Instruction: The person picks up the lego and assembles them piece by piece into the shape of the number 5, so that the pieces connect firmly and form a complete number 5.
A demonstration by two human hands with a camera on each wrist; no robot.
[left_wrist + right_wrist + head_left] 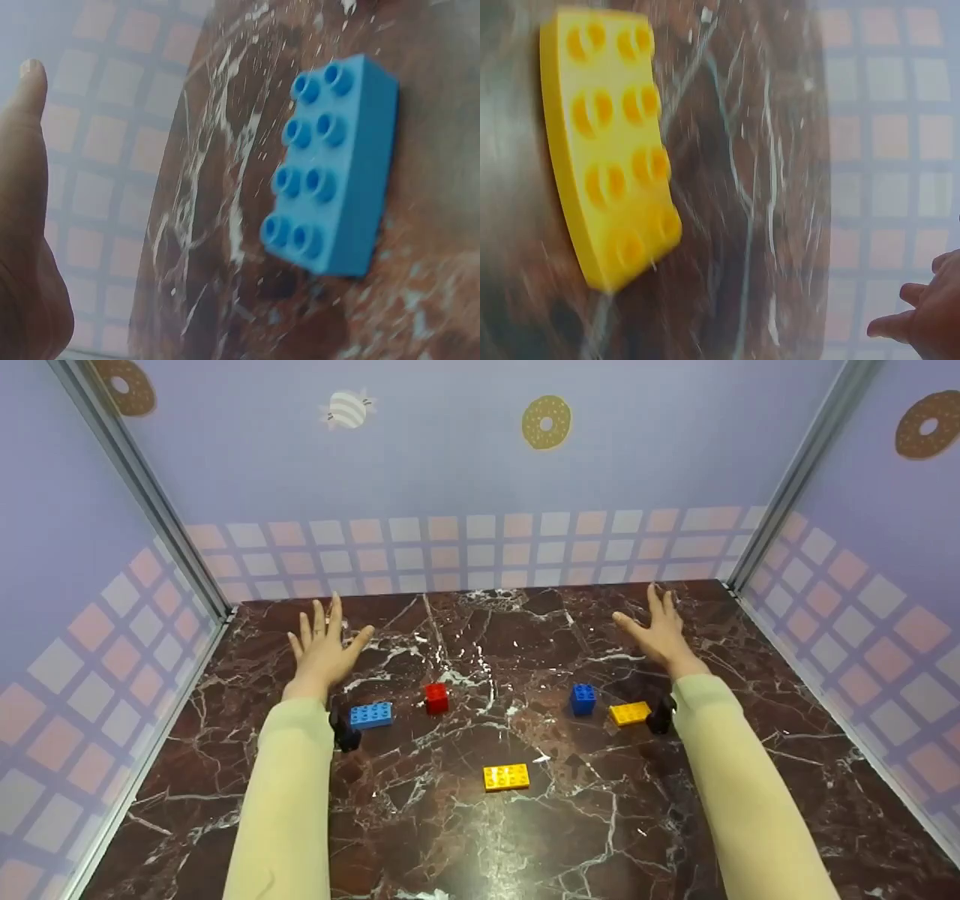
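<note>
My left hand [325,655] stretches forward at the left with its fingers spread, holding nothing. Nearest to it lies a light blue toy brick [371,715], studs up, which fills much of the left wrist view [330,172]. On the other side my right hand [660,636] reaches forward too, fingers extended and nothing in it. Beside that wrist lies a yellow brick [629,713], large in the right wrist view. Between the hands stand a small red brick [436,699] and a small dark blue brick [583,700]. Closer to me lies a second yellow brick [506,777].
The bricks lie on a dark red marbled tabletop [420,825]. A lilac back wall [450,465] and two side walls, with printed tiles and doughnuts, enclose it. Black wrist devices [345,733] sit at the inner cuffs of the pale yellow sleeves [285,810].
</note>
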